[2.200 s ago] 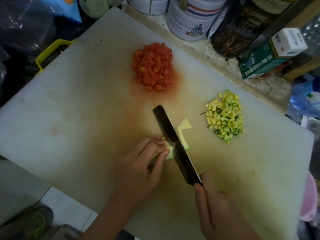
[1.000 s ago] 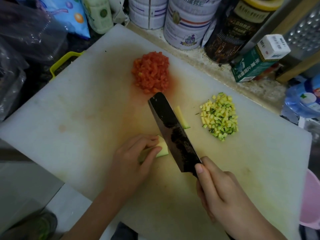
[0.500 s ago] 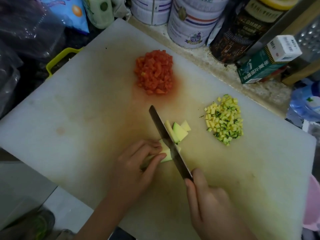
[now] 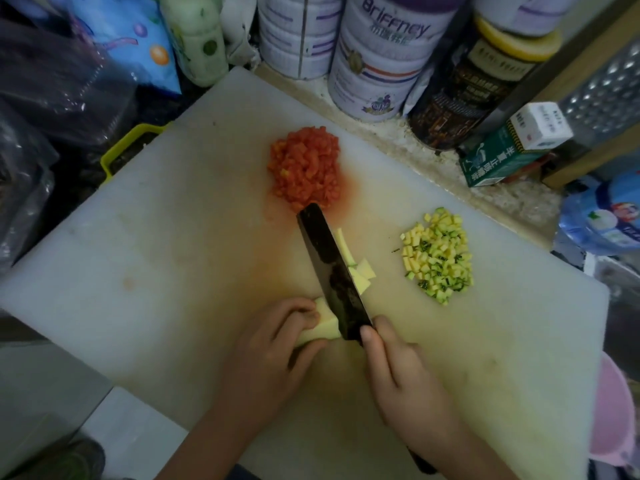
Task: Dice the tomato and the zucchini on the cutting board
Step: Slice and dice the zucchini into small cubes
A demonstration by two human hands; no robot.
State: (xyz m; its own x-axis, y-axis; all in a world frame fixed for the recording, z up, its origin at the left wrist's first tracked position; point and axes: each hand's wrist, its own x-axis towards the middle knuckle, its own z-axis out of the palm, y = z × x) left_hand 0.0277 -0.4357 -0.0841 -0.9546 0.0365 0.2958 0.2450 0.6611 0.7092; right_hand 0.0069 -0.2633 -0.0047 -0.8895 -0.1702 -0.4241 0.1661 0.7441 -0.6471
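Knife (image 4: 332, 271): blade now tilted, flat face showing, unlike half a second ago; your right hand (image 4: 398, 379) fingers grasp its handle. Zucchini piece (image 4: 322, 325): on the cutting board (image 4: 173, 271), grasped by your left hand (image 4: 270, 358) fingers, long axis pointing from them toward the blade.

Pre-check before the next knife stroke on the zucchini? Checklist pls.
1. Left hand holds zucchini piece: ok.
2. Left fingertips apart from knife blade: ok, but near.
3. Right hand grips knife handle: ok.
4. Cut slices clear of blade: not ok, they lie against its right side.
5. Diced tomato and diced zucchini away from the cut: ok.
6. Blade edge down on cutting board: cannot tell.
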